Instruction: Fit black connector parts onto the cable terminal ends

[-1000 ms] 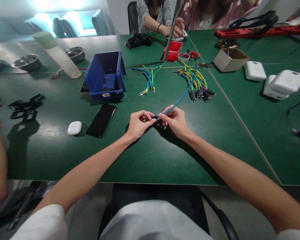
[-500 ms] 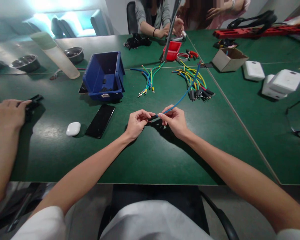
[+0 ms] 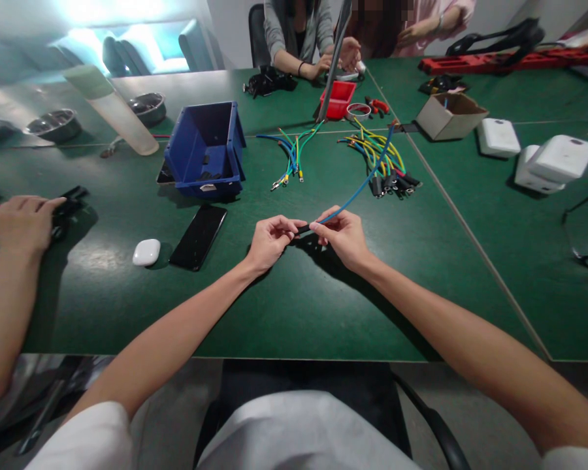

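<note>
Blue insulated wire [image 3: 360,186] arcs above the green tabletop [image 3: 294,307] at frame centre; the right hand [image 3: 340,236] pinches its near end steady so the left hand [image 3: 270,240] can pinch the short black sleeve [image 3: 302,230] there.
</note>
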